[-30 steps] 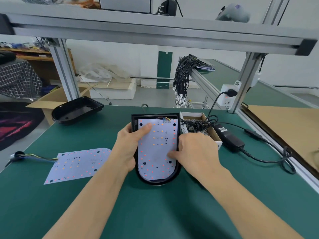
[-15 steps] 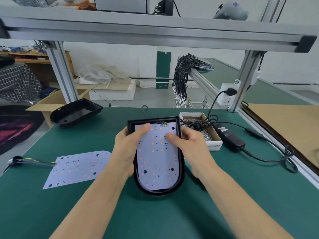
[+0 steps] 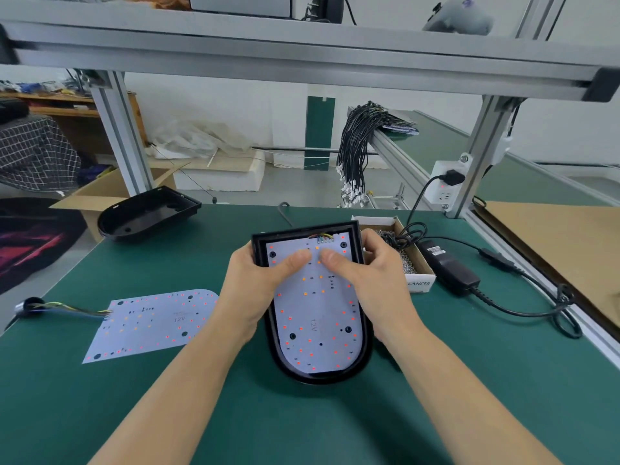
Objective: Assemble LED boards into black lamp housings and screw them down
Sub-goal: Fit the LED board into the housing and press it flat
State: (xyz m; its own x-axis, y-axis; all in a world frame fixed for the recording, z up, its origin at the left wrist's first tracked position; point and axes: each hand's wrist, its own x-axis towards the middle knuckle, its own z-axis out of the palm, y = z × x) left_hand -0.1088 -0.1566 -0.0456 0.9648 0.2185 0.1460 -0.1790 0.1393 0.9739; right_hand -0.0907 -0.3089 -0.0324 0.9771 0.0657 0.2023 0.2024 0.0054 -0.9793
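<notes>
A black lamp housing (image 3: 365,350) lies at the middle of the green table, with a white LED board (image 3: 318,330) marked 12V seated inside it. My left hand (image 3: 255,283) grips the housing's left wall, its thumb pressing on the board's upper part. My right hand (image 3: 375,283) grips the right wall, and its thumb presses the board beside the left thumb. Coloured wires (image 3: 323,237) leave the board's top edge. A second LED board (image 3: 154,325) with a wire lead lies flat to the left. An empty black housing (image 3: 147,214) sits at the far left.
A small cardboard box of screws (image 3: 411,263) stands just right of the housing. A black power adapter (image 3: 451,270) and its cable (image 3: 536,307) trail to the right edge. A socket (image 3: 444,186) hangs on the aluminium post. A bundle of black cables (image 3: 355,152) hangs behind the table.
Both hands slid up the housing toward its top. My right hand left the board's lower part and now clasps the right wall, with both thumbs meeting near the board's wired end.
</notes>
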